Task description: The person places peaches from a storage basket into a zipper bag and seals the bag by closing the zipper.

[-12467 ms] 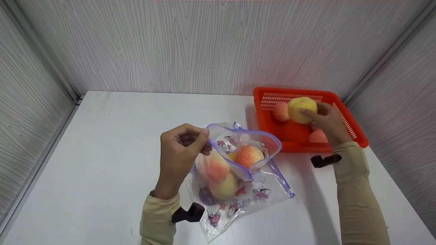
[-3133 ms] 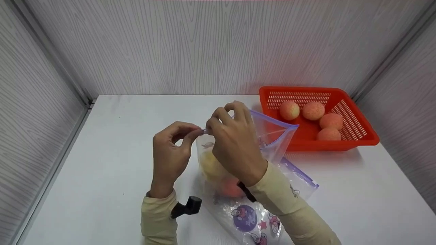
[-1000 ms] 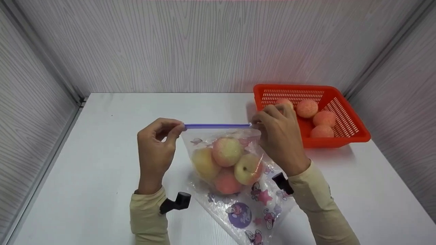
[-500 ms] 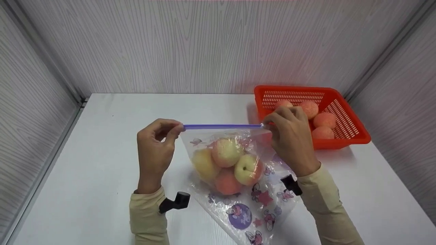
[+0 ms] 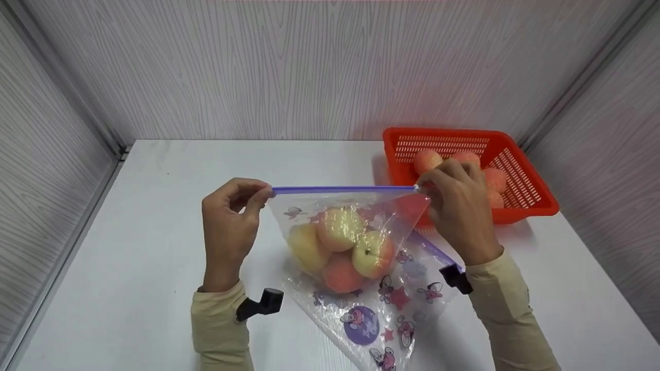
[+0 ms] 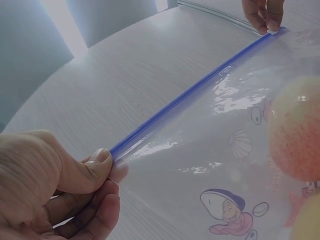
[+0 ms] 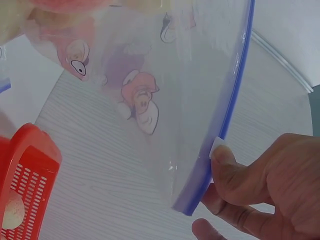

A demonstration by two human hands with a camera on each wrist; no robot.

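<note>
A clear zip bag (image 5: 289, 216) with a purple zip strip hangs between my hands, holding several peaches (image 5: 343, 226), yellow and pink. My left hand (image 5: 232, 221) pinches the left end of the strip, thumb on top. With thumb and forefinger, my right hand (image 5: 461, 208) grips the small white slider (image 7: 217, 145) close to the strip's other end. Left of the slider, the strip looks pressed together in a straight line. Under the filled bag lies a second printed zip bag (image 5: 361, 324), flat on the table, its purple strip partly showing at the right.
A red plastic basket (image 5: 546, 208) stands at the back right, behind my right hand, with several pinkish peaches (image 5: 428, 161) in it. The white table (image 5: 129, 247) runs back to a grey wood-grain panel (image 5: 247, 72), with side panels left and right.
Earlier my right hand took a peach from the basket while the bag gaped. Later both hands met at the strip's left end; since then my right hand has drawn the slider rightward.
</note>
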